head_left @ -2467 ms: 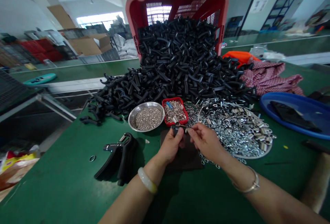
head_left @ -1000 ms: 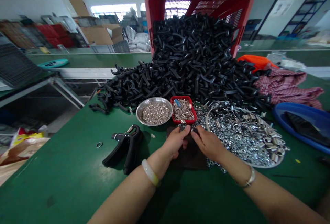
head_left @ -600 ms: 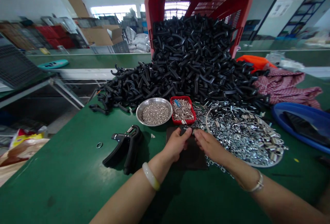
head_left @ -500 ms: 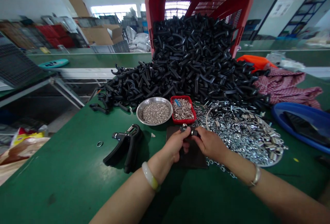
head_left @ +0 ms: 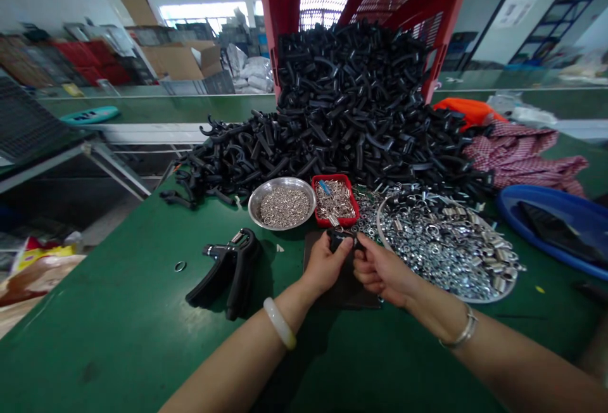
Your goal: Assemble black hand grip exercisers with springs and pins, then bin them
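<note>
My left hand (head_left: 327, 265) is closed around a black hand-grip exerciser part (head_left: 339, 240), with a metal spring (head_left: 334, 220) sticking up from its far side. Thumb and fingers of my right hand (head_left: 380, 268) pinch the right end of the same part; whatever small piece lies under them is hidden. Both hands are above a dark mat (head_left: 349, 296). Left of them lies a hand-grip exerciser (head_left: 228, 270) with two black handles and a spring. A metal ring (head_left: 180, 266) rests farther left on the green table.
A steel bowl (head_left: 251, 210) holds small metal rings, beside a red tray (head_left: 356, 215) of pins. To the right is a round tray (head_left: 479, 302) heaped with nuts and springs. Behind, black handles (head_left: 332, 128) spill from a red crate (head_left: 267, 20). A blue tray (head_left: 508, 194) holds a dark phone-like object.
The black part has been turned in my hands; its long side now faces me and the spring shows beyond it. My right-hand fingers have curled in. The view has shifted slightly.
</note>
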